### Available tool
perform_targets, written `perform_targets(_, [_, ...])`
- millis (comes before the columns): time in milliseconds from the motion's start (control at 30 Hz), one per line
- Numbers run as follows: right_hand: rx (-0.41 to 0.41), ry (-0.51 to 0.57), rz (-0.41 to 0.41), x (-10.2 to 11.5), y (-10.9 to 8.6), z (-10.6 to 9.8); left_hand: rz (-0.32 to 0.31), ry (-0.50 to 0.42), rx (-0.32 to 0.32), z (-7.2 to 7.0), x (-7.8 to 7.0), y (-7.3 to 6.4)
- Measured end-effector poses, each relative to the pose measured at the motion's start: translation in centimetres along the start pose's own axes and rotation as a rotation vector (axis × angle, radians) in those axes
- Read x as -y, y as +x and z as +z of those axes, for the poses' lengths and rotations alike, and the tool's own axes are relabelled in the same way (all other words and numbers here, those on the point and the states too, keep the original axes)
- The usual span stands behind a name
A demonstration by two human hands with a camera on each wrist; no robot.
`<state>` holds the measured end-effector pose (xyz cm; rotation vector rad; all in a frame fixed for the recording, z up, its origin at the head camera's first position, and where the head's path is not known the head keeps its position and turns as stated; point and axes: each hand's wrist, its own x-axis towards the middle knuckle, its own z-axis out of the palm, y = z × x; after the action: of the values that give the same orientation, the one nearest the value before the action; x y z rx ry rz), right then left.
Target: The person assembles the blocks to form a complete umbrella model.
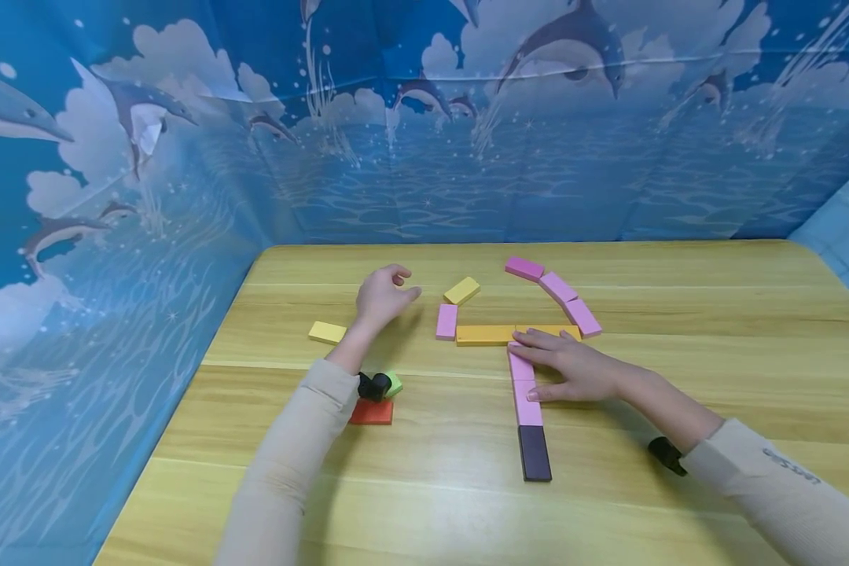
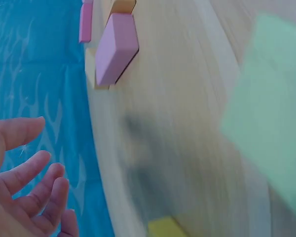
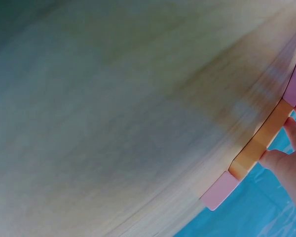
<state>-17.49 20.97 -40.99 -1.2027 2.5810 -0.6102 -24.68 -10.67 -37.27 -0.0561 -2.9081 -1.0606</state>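
My left hand (image 1: 385, 297) hovers over the table with loosely bent fingers and nothing in them. Just right of it lie a yellow block (image 1: 462, 291) and a pink block (image 1: 446, 322). My right hand (image 1: 573, 365) rests palm down, its fingers across an orange block row (image 1: 486, 336) and the top of a column of pink blocks (image 1: 527, 405). That column ends in a black block (image 1: 534, 453). From the row's right end, pink blocks (image 1: 583, 317) curve up to a magenta block (image 1: 524, 268). Under the right fingers, part of the row is hidden.
Left of the layout lie a loose yellow block (image 1: 328, 332), a red block (image 1: 372, 413) and a green block (image 1: 394, 384), the last two partly behind the left wrist. A blue dolphin-print sheet (image 1: 424, 189) hangs behind the wooden table (image 1: 714, 314) and along its sides.
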Motion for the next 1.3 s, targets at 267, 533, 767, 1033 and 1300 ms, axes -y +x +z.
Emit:
perform_targets(267, [-0.012, 0.007, -0.013, 0.1, 0.0, 0.0, -0.017, -0.015, 0.015, -3.0, 2.1, -1.4])
perform_targets(533, [-0.029, -0.001, -0.035, 0.2, -0.1, -0.1, -0.037, -0.047, 0.031, -6.4, 5.5, -3.1])
perform_targets(767, [-0.019, 0.007, -0.022, 0.0, -0.1, 0.0, -0.053, -0.053, 0.102, -8.4, 8.6, -4.1])
perform_targets(1033, [0.002, 0.023, 0.003, -0.2, -0.1, 0.1, -0.038, -0.021, 0.168, -8.7, 10.8, -5.1])
perform_targets(1300, [-0.002, 0.018, 0.004, -0.1, -0.2, 0.1, -0.013, -0.05, 0.191, -8.2, 12.0, -5.2])
